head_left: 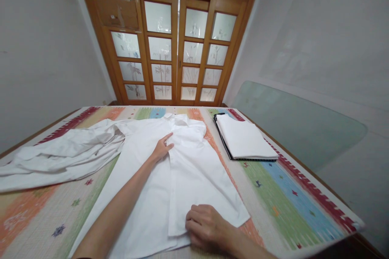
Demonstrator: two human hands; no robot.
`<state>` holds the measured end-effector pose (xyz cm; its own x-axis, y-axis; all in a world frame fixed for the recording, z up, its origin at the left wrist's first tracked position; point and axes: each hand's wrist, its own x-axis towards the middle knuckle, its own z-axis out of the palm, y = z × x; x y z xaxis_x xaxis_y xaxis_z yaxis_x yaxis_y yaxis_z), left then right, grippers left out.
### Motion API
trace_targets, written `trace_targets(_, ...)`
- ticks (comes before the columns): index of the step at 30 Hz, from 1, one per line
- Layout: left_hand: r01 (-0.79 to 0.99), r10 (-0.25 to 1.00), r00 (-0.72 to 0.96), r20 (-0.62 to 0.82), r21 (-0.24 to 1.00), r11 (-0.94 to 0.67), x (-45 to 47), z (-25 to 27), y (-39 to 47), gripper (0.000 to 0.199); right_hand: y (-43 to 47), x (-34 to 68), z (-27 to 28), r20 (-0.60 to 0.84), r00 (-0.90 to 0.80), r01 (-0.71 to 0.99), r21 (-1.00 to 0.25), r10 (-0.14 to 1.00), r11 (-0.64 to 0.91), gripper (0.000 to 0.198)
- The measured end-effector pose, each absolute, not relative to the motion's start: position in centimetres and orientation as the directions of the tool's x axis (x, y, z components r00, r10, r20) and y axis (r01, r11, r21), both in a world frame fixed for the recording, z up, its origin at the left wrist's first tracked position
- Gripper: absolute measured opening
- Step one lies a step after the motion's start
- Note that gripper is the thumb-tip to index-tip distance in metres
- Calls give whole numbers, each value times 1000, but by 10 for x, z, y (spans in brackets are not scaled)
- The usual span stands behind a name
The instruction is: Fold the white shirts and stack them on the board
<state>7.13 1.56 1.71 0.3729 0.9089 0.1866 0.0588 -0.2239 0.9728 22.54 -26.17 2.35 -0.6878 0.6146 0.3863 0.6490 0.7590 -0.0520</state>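
A white shirt (pixel 146 194) lies spread front up on the patterned table cover, its collar (pixel 176 119) at the far end. My left hand (pixel 162 148) reaches up the shirt and rests on the front edge below the collar, thumb and forefinger stretched apart. Down at the hem, the fingers of my right hand (pixel 205 224) are curled closed on the shirt's lower front panel near its bottom edge. The fingertips of that hand are partly hidden. One long sleeve (pixel 112 126) extends crumpled to the left; the other does not show.
Folded garments, white (pixel 246 137) over dark (pixel 225 145), are stacked to the right of the shirt. More crumpled white cloth (pixel 57 158) lies on the left. The striped table cover (pixel 273 198) runs toward wooden glazed doors (pixel 178 52), with walls on both sides.
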Motion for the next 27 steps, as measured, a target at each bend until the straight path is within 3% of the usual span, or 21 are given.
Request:
trace_targets(5,168,911,373,178,952,-255,68,16,18,67,-273,228,23,242,-733,626,-125,635,770,11)
trace_targets(9,447,875,349,335,762,-469,68,8,19,53,-270,235,40,304,-714,548,-317,630,774,15)
trace_targets(14,657,797,418,436,461,-597,69,2,13,46,-222,279,76,484,-302,681,-493,821,541,11)
trace_targets(17,724,787,430,443,352,-594,69,3,6,45,-172,318,84,483,10,709,-621,875,335,10)
trace_targets(19,757,789,423,445,305,-578,69,6,3,45,-138,340,83,356,214,649,-748,910,140,10)
trace_targets(21,780,790,420,446,267,-565,70,7,1,45,-108,355,79,132,327,478,-877,936,-43,13)
trace_targets(24,803,802,429,416,230,-549,71,7,1,45,-71,364,72,-172,332,111,-969,927,-220,20)
trace_targets(27,812,816,439,377,222,-540,73,5,2,45,-42,364,65,-270,298,-125,-962,915,-243,28)
